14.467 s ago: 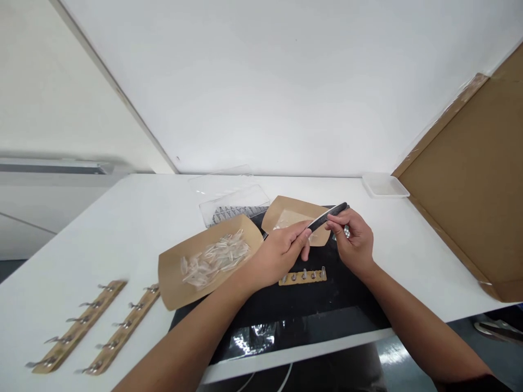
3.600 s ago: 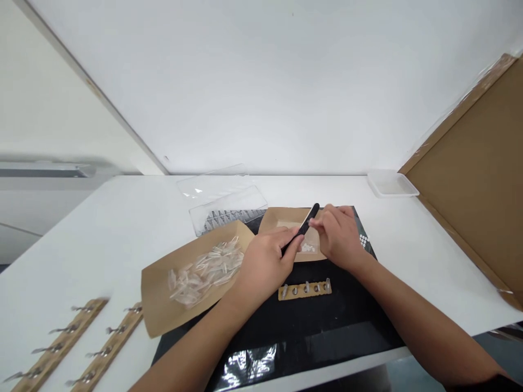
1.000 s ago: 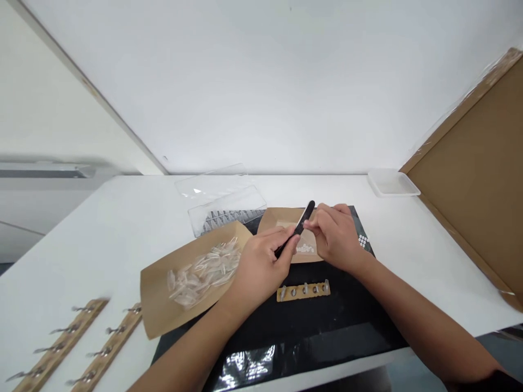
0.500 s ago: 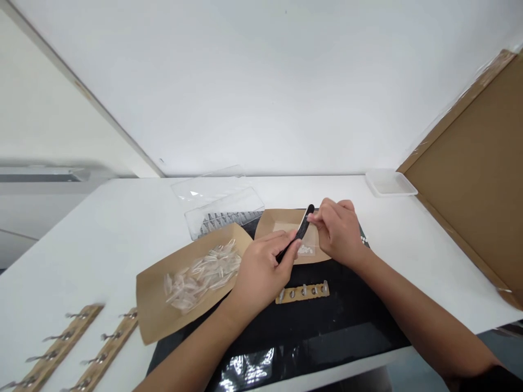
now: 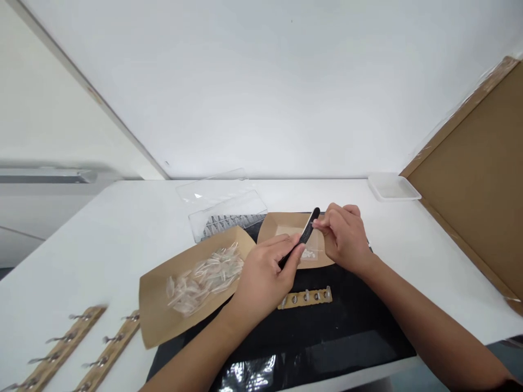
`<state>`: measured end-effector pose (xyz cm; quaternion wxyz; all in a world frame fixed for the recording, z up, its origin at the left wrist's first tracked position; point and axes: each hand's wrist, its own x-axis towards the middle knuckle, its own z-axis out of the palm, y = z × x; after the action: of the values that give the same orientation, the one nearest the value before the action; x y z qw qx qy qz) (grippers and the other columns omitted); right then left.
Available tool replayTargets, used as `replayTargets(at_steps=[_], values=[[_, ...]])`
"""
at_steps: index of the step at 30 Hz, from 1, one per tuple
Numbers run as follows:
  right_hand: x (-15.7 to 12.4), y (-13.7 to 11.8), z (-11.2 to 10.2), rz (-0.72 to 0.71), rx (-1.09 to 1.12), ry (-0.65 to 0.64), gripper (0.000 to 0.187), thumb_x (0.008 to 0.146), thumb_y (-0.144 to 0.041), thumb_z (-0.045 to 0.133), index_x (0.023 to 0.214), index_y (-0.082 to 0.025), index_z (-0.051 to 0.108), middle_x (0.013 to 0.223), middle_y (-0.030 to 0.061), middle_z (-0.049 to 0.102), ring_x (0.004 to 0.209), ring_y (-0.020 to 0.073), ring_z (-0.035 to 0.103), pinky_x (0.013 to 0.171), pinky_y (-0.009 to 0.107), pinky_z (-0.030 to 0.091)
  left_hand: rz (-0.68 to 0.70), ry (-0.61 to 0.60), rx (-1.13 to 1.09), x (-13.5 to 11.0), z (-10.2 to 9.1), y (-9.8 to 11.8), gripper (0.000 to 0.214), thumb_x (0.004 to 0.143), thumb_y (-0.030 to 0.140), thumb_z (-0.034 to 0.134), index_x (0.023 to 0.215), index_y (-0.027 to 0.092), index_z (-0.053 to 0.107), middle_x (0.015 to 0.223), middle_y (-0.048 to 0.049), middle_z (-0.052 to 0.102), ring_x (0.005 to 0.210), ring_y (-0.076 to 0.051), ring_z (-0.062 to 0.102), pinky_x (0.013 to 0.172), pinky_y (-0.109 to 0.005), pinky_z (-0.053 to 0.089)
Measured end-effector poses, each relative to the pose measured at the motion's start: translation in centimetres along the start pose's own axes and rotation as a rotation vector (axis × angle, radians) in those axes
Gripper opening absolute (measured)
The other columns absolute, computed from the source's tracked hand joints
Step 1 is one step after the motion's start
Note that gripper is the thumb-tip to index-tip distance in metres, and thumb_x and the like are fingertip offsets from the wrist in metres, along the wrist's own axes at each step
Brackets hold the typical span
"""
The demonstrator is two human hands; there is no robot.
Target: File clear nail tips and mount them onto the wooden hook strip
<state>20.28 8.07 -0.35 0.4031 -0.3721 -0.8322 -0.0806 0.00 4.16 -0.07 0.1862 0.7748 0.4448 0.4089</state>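
Observation:
My left hand is closed around a black nail file with a pale edge, which slants up and to the right. My right hand pinches a tiny clear piece, apparently a nail tip, against the upper part of the file. Most of that piece is hidden by the fingertips. Below the hands, a short wooden nail stand lies on the black mat, with clear tips standing on some of its holders. Left of my left hand is a cardboard tray with many clear nail tips.
Behind the hands sits a second cardboard tray with small white bits. A clear plastic case of tips stands open at the back. Wooden strips with metal holders lie at left. A plastic box and cardboard panel are at right.
The whole view has shifted slightly. Both hands keep their grips, and the right fingertips stay at the file's upper part with only a small movement.

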Motion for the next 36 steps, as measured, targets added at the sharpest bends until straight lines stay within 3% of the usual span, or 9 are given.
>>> replayTargets(at_steps=[4,7,11,16,20,24,27,33,36], values=[[0.2,0.1,0.0,-0.051,0.007,-0.068,0.028,0.106,-0.012,0.052,0.082,-0.024,0.042,0.072,-0.0031,0.055,0.063,0.0154,0.048,0.074,0.035,0.031,-0.004,-0.006,-0.012,0.0,-0.1,0.1,0.031,0.104,0.024,0.058,0.075,0.02,0.069,0.069,-0.0001,0.069,0.061,-0.014,0.064,0.058,-0.026,0.045],[0.3,0.2,0.0,0.013,-0.059,0.025,0.027,0.106,-0.013,0.052,0.083,-0.023,0.043,0.072,-0.0028,0.056,0.064,0.0157,0.049,0.076,0.036,0.031,-0.013,-0.02,-0.018,0.0,-0.2,0.1,0.032,0.105,0.025,0.057,0.074,0.019,0.067,0.069,0.0005,0.069,0.06,-0.014,0.063,0.059,-0.026,0.045],[0.1,-0.1,0.1,-0.067,-0.025,-0.077,0.03,0.106,-0.011,0.05,0.081,-0.024,0.039,0.072,-0.0025,0.055,0.064,0.0165,0.048,0.075,0.035,0.032,-0.023,-0.03,-0.009,0.1,-0.2,0.1,0.031,0.104,0.024,0.058,0.075,0.019,0.069,0.07,0.0004,0.069,0.06,-0.014,0.063,0.06,-0.026,0.046],[0.0,-0.3,0.2,-0.012,-0.011,0.063,0.029,0.106,-0.011,0.052,0.083,-0.024,0.039,0.071,-0.0041,0.054,0.062,0.0153,0.048,0.075,0.035,0.032,-0.008,-0.015,0.01,0.2,-0.2,0.1,0.032,0.105,0.026,0.057,0.075,0.019,0.068,0.07,0.0002,0.069,0.06,-0.014,0.062,0.058,-0.026,0.044],[-0.1,-0.3,0.1,-0.06,-0.006,-0.047,0.029,0.106,-0.011,0.05,0.082,-0.024,0.039,0.071,-0.003,0.054,0.065,0.016,0.049,0.075,0.035,0.032,0.009,-0.006,0.019,0.1,-0.2,0.1,0.029,0.104,0.024,0.058,0.08,0.019,0.071,0.069,0.0002,0.069,0.06,-0.014,0.064,0.059,-0.026,0.045],[-0.1,-0.3,0.1,-0.031,-0.038,0.025,0.028,0.106,-0.011,0.05,0.082,-0.023,0.042,0.07,-0.0031,0.055,0.064,0.0156,0.049,0.077,0.035,0.032,0.0,-0.007,0.0,-0.1,-0.2,0.1,0.031,0.105,0.025,0.057,0.077,0.018,0.07,0.071,-0.0002,0.071,0.059,-0.014,0.063,0.061,-0.025,0.047],[-0.2,-0.3,0.0,-0.063,-0.037,-0.043,0.03,0.106,-0.011,0.049,0.08,-0.024,0.04,0.072,-0.0022,0.055,0.065,0.0159,0.047,0.075,0.035,0.032,0.0,-0.018,0.007,-0.1,-0.1,0.1,0.031,0.104,0.024,0.058,0.077,0.018,0.071,0.071,-0.0005,0.071,0.06,-0.014,0.064,0.061,-0.026,0.047],[-1.0,-0.7,-0.7,-0.066,0.062,-0.065,0.026,0.105,-0.01,0.049,0.083,-0.023,0.043,0.069,-0.003,0.051,0.064,0.0163,0.046,0.072,0.035,0.03,-0.001,0.008,0.024,-0.1,0.6,-0.2,0.026,0.105,0.026,0.059,0.088,0.018,0.076,0.076,-0.0016,0.075,0.068,-0.017,0.071,0.065,-0.026,0.05],[-1.3,-0.7,-0.8,0.03,0.205,-0.045,0.021,0.104,-0.013,0.054,0.087,-0.023,0.046,0.072,-0.0035,0.055,0.066,0.0154,0.05,0.075,0.036,0.033,-0.031,0.065,0.038,0.0,0.8,-0.8,0.02,0.105,0.027,0.059,0.102,0.018,0.078,0.083,-0.0023,0.078,0.074,-0.019,0.074,0.07,-0.028,0.053]])
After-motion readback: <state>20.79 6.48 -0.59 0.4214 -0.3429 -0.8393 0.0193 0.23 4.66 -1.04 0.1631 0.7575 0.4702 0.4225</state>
